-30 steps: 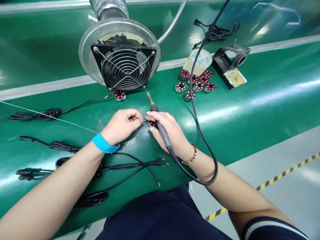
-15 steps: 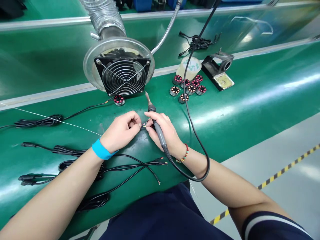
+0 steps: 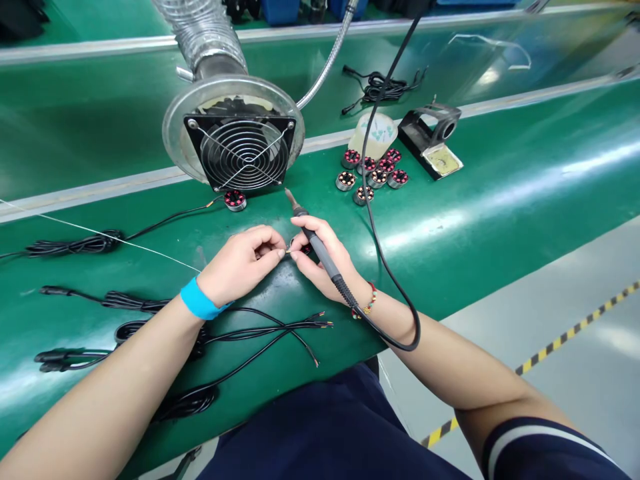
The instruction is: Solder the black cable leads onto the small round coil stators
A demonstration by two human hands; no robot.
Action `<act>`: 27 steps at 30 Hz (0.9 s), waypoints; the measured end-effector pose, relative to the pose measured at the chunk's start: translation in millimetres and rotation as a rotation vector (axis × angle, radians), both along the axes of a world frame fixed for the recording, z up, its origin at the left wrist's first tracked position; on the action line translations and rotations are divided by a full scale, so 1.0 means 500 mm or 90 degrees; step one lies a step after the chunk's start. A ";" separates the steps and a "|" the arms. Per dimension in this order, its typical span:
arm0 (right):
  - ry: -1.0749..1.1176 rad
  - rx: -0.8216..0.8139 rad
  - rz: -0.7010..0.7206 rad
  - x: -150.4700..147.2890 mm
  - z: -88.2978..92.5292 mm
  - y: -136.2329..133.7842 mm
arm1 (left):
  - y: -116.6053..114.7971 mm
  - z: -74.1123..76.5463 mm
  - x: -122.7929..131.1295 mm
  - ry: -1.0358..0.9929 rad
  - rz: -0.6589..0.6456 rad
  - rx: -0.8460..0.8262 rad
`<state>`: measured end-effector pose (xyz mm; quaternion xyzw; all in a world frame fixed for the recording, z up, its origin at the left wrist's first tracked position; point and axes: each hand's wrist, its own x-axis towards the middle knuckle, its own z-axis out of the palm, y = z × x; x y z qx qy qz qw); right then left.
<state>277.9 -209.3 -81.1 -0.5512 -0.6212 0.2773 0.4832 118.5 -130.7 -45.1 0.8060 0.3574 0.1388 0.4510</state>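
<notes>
My right hand is closed around a grey soldering iron, whose bare tip points up and away toward the fan. The thumb and forefinger of that hand also pinch at a small dark round part, mostly hidden by the fingers. My left hand is closed in a pinch, its fingertips meeting the right ones over a short thin wire. What else lies inside the left hand is hidden. Beyond the hands, a motor stator with red windings is joined to a black cable.
A fume fan hangs ahead. Several stators sit by a translucent tub and an iron stand. Black cables with bared ends lie near me. The iron's cord loops over my right forearm. A thin white strand runs left.
The iron has tilted slightly, its rear end swinging right as my right hand turned a little. Both hands stay together at the wire. The whole view has shifted slightly.
</notes>
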 end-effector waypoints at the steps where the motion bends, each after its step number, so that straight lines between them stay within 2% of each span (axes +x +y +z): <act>1: -0.001 0.002 -0.001 0.000 0.000 0.000 | 0.000 0.000 0.000 0.003 -0.005 0.009; 6: -0.027 0.022 -0.005 0.002 0.004 0.000 | -0.004 0.002 0.007 0.016 0.017 0.012; 12: -0.043 0.044 -0.112 0.040 0.018 -0.012 | -0.009 0.004 0.016 0.057 0.048 0.050; 19: -0.079 0.188 -0.151 0.067 0.045 -0.025 | -0.017 0.003 0.026 0.100 0.055 0.087; 23: -0.077 0.250 -0.138 0.069 0.048 -0.035 | -0.021 0.005 0.028 0.122 0.061 0.089; 27: -0.067 0.256 -0.091 0.068 0.050 -0.041 | -0.023 0.008 0.030 0.141 0.071 0.084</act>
